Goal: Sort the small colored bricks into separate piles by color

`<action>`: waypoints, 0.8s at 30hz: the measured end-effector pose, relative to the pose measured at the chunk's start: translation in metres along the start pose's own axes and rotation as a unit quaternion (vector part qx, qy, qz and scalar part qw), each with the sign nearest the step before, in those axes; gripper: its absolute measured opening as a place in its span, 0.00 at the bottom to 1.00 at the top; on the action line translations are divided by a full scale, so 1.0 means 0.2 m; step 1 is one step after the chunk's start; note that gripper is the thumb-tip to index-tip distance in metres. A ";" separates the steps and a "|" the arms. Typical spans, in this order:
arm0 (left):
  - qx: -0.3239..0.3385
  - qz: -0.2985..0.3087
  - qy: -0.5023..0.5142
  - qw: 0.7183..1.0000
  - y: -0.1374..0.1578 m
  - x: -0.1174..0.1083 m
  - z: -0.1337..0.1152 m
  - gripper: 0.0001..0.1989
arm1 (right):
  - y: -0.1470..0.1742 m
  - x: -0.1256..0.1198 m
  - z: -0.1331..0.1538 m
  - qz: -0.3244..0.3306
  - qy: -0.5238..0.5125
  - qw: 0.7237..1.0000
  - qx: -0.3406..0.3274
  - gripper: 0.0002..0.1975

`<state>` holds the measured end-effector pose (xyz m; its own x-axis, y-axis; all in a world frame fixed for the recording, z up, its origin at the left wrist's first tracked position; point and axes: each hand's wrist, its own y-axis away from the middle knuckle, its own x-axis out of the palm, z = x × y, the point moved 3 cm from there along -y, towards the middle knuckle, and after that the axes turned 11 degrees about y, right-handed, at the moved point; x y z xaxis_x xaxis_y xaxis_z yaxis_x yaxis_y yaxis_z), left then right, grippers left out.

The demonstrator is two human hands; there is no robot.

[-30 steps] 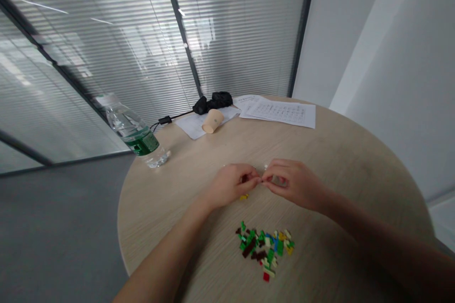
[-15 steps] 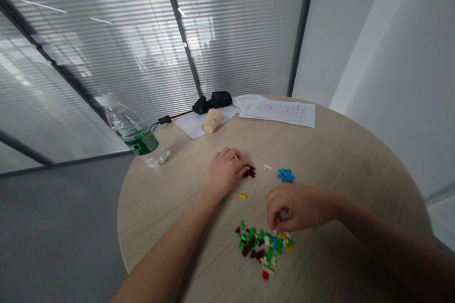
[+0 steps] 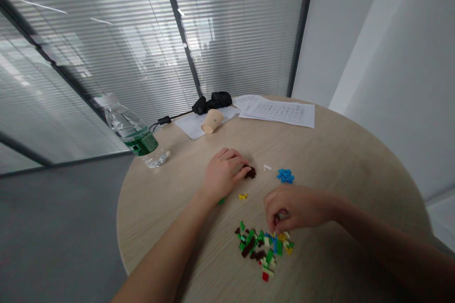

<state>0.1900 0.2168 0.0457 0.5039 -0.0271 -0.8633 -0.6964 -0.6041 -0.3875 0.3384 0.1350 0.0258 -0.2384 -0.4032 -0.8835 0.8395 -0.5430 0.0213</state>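
My left hand rests on the table with its fingers bent over the left side of a small heap of dark brown toy bricks; thumb and forefinger close in on some of them. My right hand is curled, its thumb and forefinger pinched together at the top edge of a mixed pile of toy bricks. What lies between those fingertips is too small to make out. Yellow bricks lie between the hands. Blue bricks sit just beyond my right hand, with white bricks beside them. Green bricks show partly under my left wrist.
A water bottle stands at the left of the round table. Toward the back, a paper cup lies on its side near a black folded bundle and printed sheets. A blind-covered glass partition rises behind.
My right hand has shifted very slightly left and down over the mixed pile. My left hand stays at the brown bricks, almost unmoved.
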 end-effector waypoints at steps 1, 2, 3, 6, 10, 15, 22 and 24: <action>-0.003 -0.007 0.016 1.000 0.00 -0.01 0.00 0.10 | 0.00 0.00 0.00 -0.003 0.005 1.000 0.002 0.03; -0.008 -0.013 0.038 0.999 0.00 -0.02 -0.01 0.09 | 0.00 -0.01 0.00 -0.012 0.012 1.000 0.005 0.03; -0.013 -0.018 0.065 0.998 0.00 -0.02 -0.02 0.09 | 0.00 -0.02 0.00 -0.031 0.019 0.999 0.011 0.04; -0.024 0.006 0.178 0.984 0.00 -0.04 -0.05 0.09 | 0.02 -0.08 -0.01 -0.154 0.048 0.985 0.054 0.05; -0.027 0.086 0.316 0.944 -0.01 -0.04 -0.12 0.07 | 0.05 -0.16 -0.03 -0.330 0.103 0.933 0.095 0.05; -0.051 0.098 0.386 0.916 0.00 -0.01 -0.13 0.07 | 0.05 -0.15 -0.03 -0.379 0.136 0.911 0.088 0.07; -0.105 0.085 0.310 0.941 0.00 0.01 -0.07 0.08 | 0.05 -0.15 -0.03 -0.399 0.121 0.905 0.089 0.08; -0.085 0.045 0.195 0.976 0.00 -0.04 -0.03 0.07 | 0.05 -0.15 -0.03 -0.379 0.111 0.914 0.092 0.08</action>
<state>0.1893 0.2127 0.0537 0.6247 -0.3674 -0.6890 -0.6682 -0.7081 -0.2283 0.3565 0.1470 0.0492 -0.5950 0.2887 -0.7501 0.3734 -0.7271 -0.5761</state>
